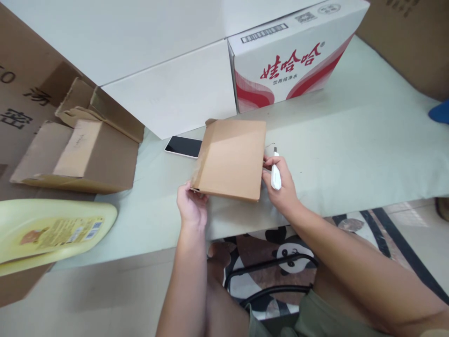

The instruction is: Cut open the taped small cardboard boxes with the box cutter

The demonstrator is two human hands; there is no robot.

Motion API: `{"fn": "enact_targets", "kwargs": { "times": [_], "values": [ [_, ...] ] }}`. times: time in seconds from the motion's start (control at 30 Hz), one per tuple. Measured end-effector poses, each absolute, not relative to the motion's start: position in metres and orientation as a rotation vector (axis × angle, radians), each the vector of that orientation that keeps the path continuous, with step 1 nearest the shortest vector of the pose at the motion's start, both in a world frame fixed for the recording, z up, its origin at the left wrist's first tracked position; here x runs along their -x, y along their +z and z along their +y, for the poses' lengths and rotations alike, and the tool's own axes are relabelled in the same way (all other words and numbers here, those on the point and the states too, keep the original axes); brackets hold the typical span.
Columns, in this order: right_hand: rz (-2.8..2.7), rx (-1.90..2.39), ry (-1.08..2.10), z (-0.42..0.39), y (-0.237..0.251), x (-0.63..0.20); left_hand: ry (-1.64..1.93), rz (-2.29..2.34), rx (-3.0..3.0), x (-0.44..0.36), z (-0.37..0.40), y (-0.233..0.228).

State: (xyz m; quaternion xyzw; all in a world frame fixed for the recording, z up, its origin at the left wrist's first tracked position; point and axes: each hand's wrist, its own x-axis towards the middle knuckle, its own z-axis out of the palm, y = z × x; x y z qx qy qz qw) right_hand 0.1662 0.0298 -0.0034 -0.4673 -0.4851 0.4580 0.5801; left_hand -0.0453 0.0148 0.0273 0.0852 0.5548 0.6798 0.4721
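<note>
A flat brown cardboard box (233, 157) is held tilted above the cloth-covered table. My left hand (192, 203) grips its near left corner, with the thumb at the edge and fingers underneath. At the box's right edge is my right hand (280, 182), its fingertips touching or very close to the side. A slim white stick-like object with a grey metal tip (276, 177) is held in that hand, the tip pointing away from me; its exact kind is unclear. Partly covered by the box, a dark-screened phone (183, 146) lies on the table.
A white carton with red lettering (280, 75) and a plain white box (175, 93) stand behind. To the left are an open cardboard box (105, 154) and a pale yellow bottle (56, 234). The table's front edge (147, 250) runs before me, above a panda-patterned mat (291, 260).
</note>
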Motion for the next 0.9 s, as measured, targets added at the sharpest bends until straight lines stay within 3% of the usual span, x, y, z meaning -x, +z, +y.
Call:
{"fn": "enact_targets", "kwargs": {
  "times": [0.9],
  "values": [
    [-1.153, 1.096, 1.034, 0.03, -0.0087, -0.164, 1.657, 1.379, -0.236, 0.0471, 0.0149, 0.0233]
  ]
}}
